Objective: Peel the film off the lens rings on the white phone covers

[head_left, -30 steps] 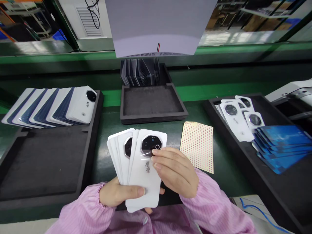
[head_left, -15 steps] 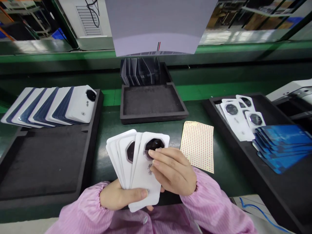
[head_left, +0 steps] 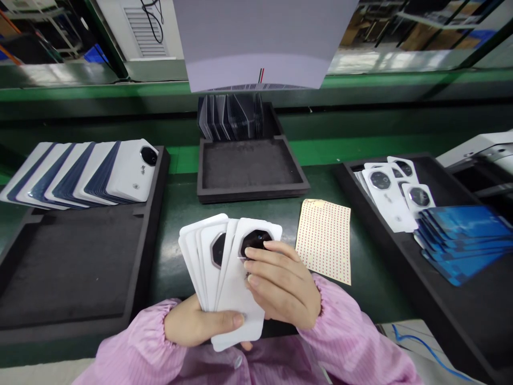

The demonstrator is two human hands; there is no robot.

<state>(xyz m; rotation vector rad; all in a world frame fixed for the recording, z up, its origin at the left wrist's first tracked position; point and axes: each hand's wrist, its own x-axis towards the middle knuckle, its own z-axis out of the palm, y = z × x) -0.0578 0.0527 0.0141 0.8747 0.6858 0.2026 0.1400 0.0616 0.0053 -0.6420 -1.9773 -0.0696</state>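
A fan of white phone back panels with dark octagonal camera areas is held up in front of me. My left hand is closed around the lower end, thumb pressed on the front panel and fingers behind. On the front panel, near its dark camera area, lie the fingers of my right hand. They wrap over the panel's right edge; the right thumb is hidden.
At left, a dark foam tray bears fanned white panels. A middle tray has dark panels behind. A sticker sheet with red dots lies beside the right tray, which has white panels and blue sheets.
The held fan has shifted slightly to the right. My right fingers have slid a little down and now cover the printed characters on the front panel.
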